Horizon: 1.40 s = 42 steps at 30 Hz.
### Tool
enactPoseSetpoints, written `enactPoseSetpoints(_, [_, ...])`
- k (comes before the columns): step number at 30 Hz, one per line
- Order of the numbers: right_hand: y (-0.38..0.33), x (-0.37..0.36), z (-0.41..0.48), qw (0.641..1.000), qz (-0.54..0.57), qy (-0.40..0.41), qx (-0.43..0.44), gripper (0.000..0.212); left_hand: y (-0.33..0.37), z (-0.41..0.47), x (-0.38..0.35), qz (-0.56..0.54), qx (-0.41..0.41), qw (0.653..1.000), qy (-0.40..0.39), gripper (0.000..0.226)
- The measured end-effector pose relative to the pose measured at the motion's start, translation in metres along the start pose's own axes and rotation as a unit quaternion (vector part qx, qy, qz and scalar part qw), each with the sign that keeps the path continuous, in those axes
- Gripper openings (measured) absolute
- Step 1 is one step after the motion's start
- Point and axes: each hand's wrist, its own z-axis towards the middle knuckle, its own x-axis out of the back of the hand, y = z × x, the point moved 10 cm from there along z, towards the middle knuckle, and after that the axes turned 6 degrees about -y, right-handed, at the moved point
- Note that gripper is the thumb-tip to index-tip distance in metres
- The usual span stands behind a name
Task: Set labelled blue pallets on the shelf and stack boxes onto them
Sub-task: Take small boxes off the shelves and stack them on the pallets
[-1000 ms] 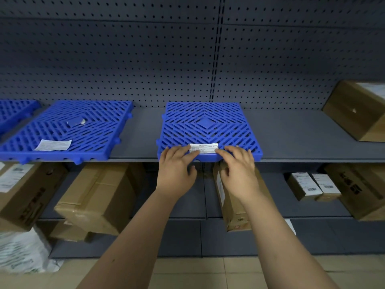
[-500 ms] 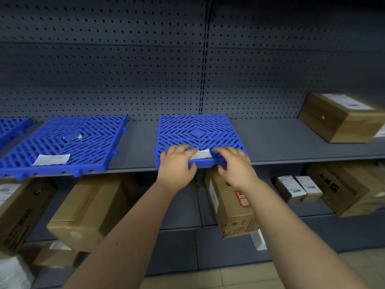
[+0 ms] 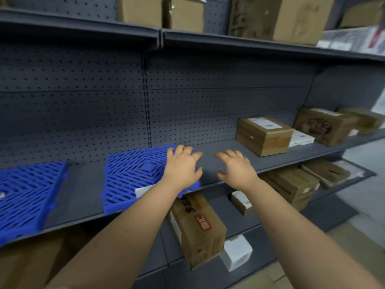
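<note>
looks like the turn between the two halves of the job — pallets down, boxes not yet up. right pallet (image 3: 141, 178) flat on the middle shelf (image 3: 79, 192), front edge at the shelf lip, white label (image 3: 143, 190) near the front and partly hidden by the forearm. left pallet (image 3: 27, 195) beside it, flat too, parted from it by a strip of bare shelf. nothing stacked on either.

left hand (image 3: 183, 167) over the right edge of the right pallet, fingers spread and loosely bent, grip slack and round nothing; cannot tell whether touching the plastic or just above it. right hand (image 3: 237, 170) over bare shelf just right of that pallet, fingers spread as well, grip empty.

likeliest thing to stack, by the look of it: the brown box (image 3: 263, 135) on the same shelf, off to the right and well apart from the right hand, label on top. more boxes (image 3: 325, 126) further right.

next move, at a guess: reach right, take the brown box at its two ends with both hands, lift clear, carry left and set square on the right pallet — leaving the white label uncovered, and without shoving the pallet askew, light plastic being apt to slide.
</note>
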Motion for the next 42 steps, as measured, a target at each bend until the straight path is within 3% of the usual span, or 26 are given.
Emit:
enactPoseSetpoints(11, [0.189,0.088,-0.058,0.995,-0.046,0.064,-0.066,0.062,0.195,0.093,0.06,0.005,-0.07,0.995,0.065,0.055])
enactPoseSetpoints(23, [0.425,0.099,-0.109,0.992,-0.082,0.057,-0.077,0.06,0.436,0.187,0.002,-0.018,-0.096,0.995,-0.007,0.057])
enactPoseSetpoints(30, [0.51,0.116,-0.076,0.991,-0.082,0.08,-0.069,0.059,0.47,0.262,-0.008,-0.018,-0.055,0.998,0.002,0.058])
enactPoseSetpoints(42, [0.613,0.034,0.07,0.996,-0.077,0.007,-0.051,0.061,0.481,0.43,-0.112,0.004,-0.028,0.999,-0.032,0.057])
